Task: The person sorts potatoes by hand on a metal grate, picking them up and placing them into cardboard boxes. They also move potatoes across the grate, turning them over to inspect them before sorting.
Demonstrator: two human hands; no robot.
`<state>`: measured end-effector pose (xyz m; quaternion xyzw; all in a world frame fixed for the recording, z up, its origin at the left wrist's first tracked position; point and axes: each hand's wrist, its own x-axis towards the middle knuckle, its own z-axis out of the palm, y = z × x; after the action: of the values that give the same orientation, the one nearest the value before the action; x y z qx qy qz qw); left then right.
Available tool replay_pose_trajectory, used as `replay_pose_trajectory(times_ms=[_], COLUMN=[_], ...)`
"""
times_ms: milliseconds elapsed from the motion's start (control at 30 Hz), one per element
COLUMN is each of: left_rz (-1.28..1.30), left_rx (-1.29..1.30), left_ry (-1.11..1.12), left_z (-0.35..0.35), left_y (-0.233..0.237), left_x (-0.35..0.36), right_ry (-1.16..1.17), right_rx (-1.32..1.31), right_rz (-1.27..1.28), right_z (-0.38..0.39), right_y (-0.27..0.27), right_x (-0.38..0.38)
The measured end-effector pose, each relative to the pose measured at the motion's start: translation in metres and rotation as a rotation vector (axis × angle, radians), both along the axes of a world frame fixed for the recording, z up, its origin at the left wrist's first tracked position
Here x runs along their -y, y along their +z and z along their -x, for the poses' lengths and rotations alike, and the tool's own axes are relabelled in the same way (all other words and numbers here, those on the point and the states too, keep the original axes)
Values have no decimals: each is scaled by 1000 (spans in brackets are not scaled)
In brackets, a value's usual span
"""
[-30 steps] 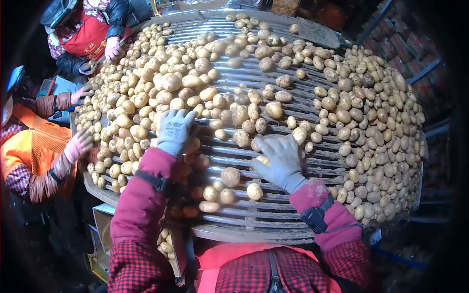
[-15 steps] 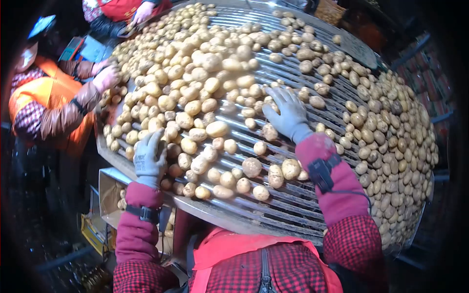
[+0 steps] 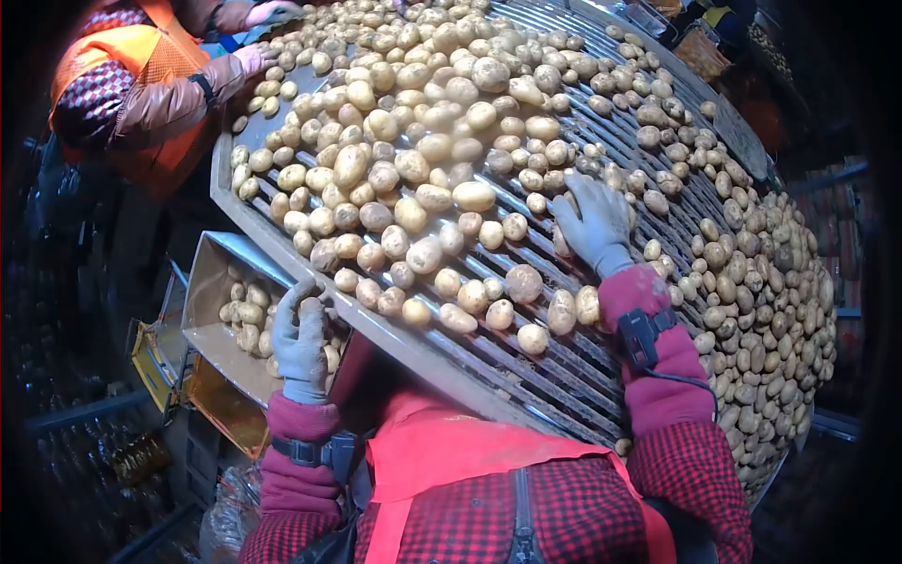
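Filling the view is the big round surface of grey metal slats (image 3: 564, 376), tilted across the view and loaded with a heap of tan, dusty potatoes (image 3: 423, 122), thickest in the upper middle, and a second dense band of them (image 3: 752, 282) curves down the right rim. Up in the left corner a co-worker in an orange vest (image 3: 122, 56) leans in, one pink-gloved hand (image 3: 254, 58) at the far edge of the pile. Below the near-left rim sits an open brown box (image 3: 211, 282), with a small batch of potatoes (image 3: 246, 315) lying inside it. Now the wearer: raspberry-red sleeves over a red-and-black check jacket, both arms out. The right hand (image 3: 594, 226), in a grey work glove, lies flat on the slats with the fingers spread, the grip open and holding nothing, potatoes touching it on several sides. The left hand (image 3: 301, 343), gloved in the same grey, is off the surface, over the box beside its near edge, fingers curled upward; potatoes sit right against it, but whether that grip is closed on one I cannot tell. Just beside the right wrist lies a short row of loose potatoes, the large speckled one (image 3: 524, 282) at its head and a pale round one (image 3: 533, 338) nearest the rim. A black strap (image 3: 642, 336) wraps the right wrist, and another (image 3: 301, 451) the left.
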<state>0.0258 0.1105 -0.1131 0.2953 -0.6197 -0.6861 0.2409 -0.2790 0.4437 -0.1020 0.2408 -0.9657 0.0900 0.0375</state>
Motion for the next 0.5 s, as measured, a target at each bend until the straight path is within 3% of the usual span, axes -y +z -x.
replay_pose_trajectory(times_ms=[100,167,233,300,400,500], left_rz=[-79,-160,-342,-422,-375,-277], left_rx=[-21,-83,-45,-47,-130,30], left_ry=[16,60,178,252,203,456], left_z=[-20,-35,-51,-77,-125,-178], left_y=[-1,-7,-1,-15,-23,-31], left_x=[8,16,21,34,37,39], right_ry=[208,235,220,147,173,324], right_rx=[-49,-234,-256,-33,-64,-102], right_rz=[358,184,125,100,110,210], right_z=[-36,-65,-74,-75,-77,-68], right_y=[-3,-7,-6,-4,-5,-12], right_x=[1,3,3,1,1,-3])
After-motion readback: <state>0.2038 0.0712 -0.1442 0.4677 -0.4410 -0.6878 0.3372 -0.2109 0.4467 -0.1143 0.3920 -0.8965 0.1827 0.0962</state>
